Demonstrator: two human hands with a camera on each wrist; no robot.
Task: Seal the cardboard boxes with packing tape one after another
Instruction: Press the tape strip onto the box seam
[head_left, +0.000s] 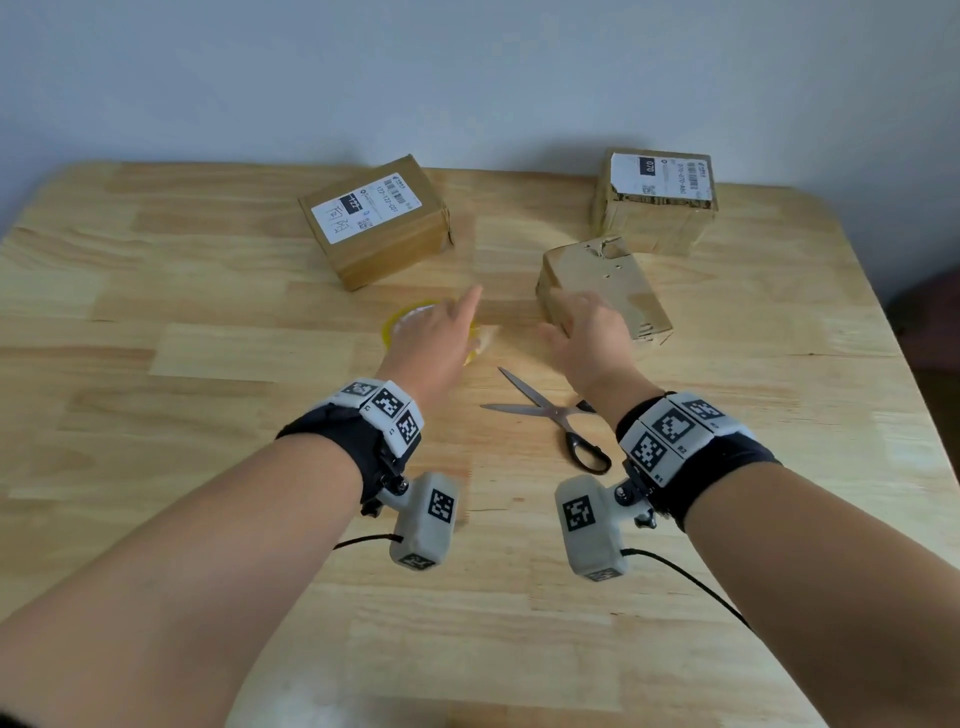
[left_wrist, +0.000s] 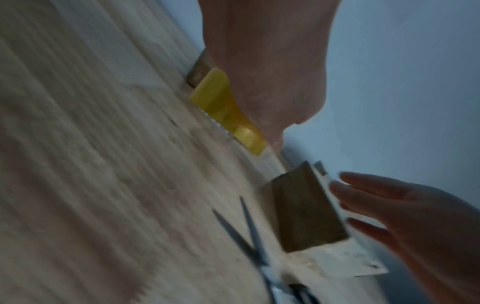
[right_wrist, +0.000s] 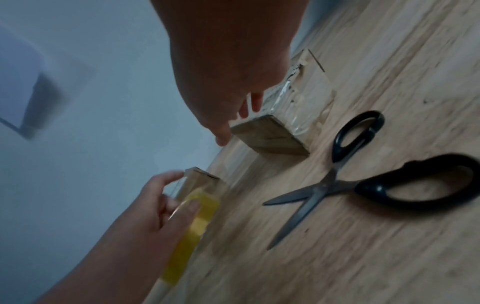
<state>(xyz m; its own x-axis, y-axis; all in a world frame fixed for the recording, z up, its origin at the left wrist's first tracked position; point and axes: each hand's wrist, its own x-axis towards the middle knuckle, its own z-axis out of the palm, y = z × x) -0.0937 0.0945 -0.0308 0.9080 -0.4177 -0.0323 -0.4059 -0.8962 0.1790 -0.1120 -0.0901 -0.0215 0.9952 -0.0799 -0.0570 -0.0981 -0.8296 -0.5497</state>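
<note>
Head view, left hand (head_left: 434, 338): over the yellow tape roll (head_left: 402, 319), fingers loosely spread, grip unclear.
Right hand (head_left: 589, 338): fingers spread, reaching the near cardboard box (head_left: 618, 291).
Scissors (head_left: 556, 415): lying open between the wrists.

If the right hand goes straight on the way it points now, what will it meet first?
Probably the small unlabelled cardboard box. The right hand, fingers spread, is right at its near end; whether it touches is unclear. Farther behind stands the torn labelled box.
</note>
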